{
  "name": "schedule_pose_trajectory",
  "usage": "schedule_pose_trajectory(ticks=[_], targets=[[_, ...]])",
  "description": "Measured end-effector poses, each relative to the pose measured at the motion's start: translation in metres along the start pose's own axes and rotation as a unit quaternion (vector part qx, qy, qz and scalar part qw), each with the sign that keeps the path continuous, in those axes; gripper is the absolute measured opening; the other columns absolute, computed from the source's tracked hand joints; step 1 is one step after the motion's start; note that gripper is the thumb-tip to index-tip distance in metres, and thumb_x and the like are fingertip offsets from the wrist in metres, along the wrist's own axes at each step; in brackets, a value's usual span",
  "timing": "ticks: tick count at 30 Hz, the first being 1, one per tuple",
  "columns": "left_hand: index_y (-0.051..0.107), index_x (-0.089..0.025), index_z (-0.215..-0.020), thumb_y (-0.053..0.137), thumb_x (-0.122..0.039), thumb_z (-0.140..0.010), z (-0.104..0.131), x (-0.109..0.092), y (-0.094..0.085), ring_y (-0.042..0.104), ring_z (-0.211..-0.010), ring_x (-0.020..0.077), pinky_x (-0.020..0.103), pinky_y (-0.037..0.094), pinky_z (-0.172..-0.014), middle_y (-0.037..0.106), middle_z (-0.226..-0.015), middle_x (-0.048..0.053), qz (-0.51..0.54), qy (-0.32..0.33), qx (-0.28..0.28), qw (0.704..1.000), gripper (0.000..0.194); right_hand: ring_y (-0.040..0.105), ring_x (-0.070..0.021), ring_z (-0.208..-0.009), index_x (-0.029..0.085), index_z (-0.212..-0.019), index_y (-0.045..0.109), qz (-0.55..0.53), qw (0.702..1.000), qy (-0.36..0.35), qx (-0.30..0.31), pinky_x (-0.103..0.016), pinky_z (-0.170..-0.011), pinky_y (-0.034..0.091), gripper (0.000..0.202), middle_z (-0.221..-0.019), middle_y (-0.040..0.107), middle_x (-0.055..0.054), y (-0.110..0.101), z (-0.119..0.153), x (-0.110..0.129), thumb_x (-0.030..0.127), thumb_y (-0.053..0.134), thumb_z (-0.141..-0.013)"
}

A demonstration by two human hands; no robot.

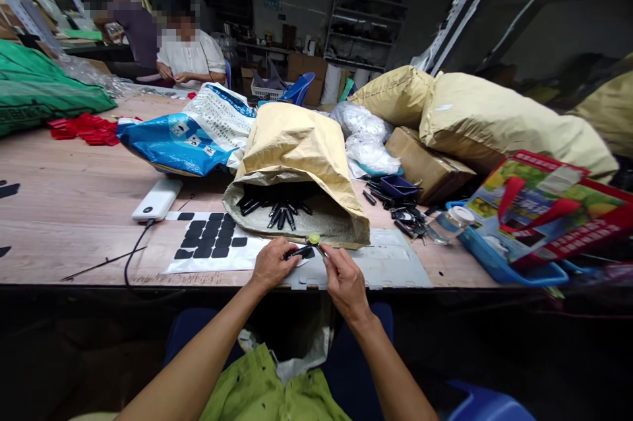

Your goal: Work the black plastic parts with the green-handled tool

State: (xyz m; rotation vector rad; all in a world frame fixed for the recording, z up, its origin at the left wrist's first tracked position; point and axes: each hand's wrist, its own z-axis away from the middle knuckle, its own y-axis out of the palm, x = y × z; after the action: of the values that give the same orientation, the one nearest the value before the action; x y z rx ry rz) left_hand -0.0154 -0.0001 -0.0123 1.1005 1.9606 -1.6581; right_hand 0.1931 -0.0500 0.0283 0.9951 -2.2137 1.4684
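Note:
In front of the open paper sack, my left hand is closed on a small black tube-like piece. My right hand pinches a thin tool with a round yellow-green end, held right beside the black piece. I cannot make out the tool's exact kind. Several black pieces lie in the mouth of the sack, some poking toward me. Left of my hands is a white sheet with black rounded-square stickers. Beneath both hands lies a grey board.
A white power bank with a black cable sits at left, near a blue-and-white bag. Loose black parts, a clear jar and a blue basket stand at right. Two people sit across the table.

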Motion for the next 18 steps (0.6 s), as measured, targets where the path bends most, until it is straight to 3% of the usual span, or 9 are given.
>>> schedule_pose_trajectory(ticks=[6,9,13,18], targets=[[0.075,-0.024,-0.098,0.07,-0.028,-0.086,0.0,-0.002,-0.001,0.057,-0.082,0.0171,0.028,0.042,-0.072,0.061,-0.081,0.0,-0.009,0.005,-0.005,1.0,0.014,0.065,-0.0175,-0.093,0.025,-0.133,0.062,0.016,0.999,-0.007,0.051,-0.027,-0.086,0.052,0.037,-0.101,0.068,-0.006,0.005,0.004,0.009,0.025,0.044,-0.102],[0.075,-0.024,-0.098,0.072,-0.026,-0.084,0.0,-0.004,-0.001,0.058,-0.083,0.017,0.028,0.043,-0.074,0.062,-0.083,0.0,-0.006,0.001,-0.009,1.0,0.015,0.065,-0.0177,-0.099,0.026,-0.132,0.063,0.021,0.999,0.009,0.045,-0.027,-0.091,0.051,0.037,-0.107,0.068,-0.006,0.005,0.001,0.004,0.025,0.044,-0.101],[0.073,-0.023,-0.095,0.074,-0.029,-0.081,0.0,-0.006,-0.002,0.06,-0.085,0.0171,0.029,0.045,-0.078,0.065,-0.089,0.001,-0.011,-0.007,-0.018,1.0,0.016,0.063,-0.0184,-0.107,0.025,-0.131,0.064,0.059,0.998,0.034,0.0,-0.027,-0.095,0.048,0.037,-0.113,0.068,-0.006,0.0,-0.021,-0.011,0.027,0.043,-0.101],[0.071,-0.024,-0.097,0.071,-0.032,-0.084,0.0,-0.007,-0.003,0.06,-0.084,0.0172,0.029,0.046,-0.077,0.065,-0.09,0.001,-0.02,-0.012,-0.011,1.0,0.015,0.063,-0.0198,-0.1,0.029,-0.129,0.067,0.214,0.971,0.107,-0.002,-0.028,-0.089,0.047,0.037,-0.113,0.068,-0.006,0.007,-0.051,-0.035,0.024,0.049,-0.097]])
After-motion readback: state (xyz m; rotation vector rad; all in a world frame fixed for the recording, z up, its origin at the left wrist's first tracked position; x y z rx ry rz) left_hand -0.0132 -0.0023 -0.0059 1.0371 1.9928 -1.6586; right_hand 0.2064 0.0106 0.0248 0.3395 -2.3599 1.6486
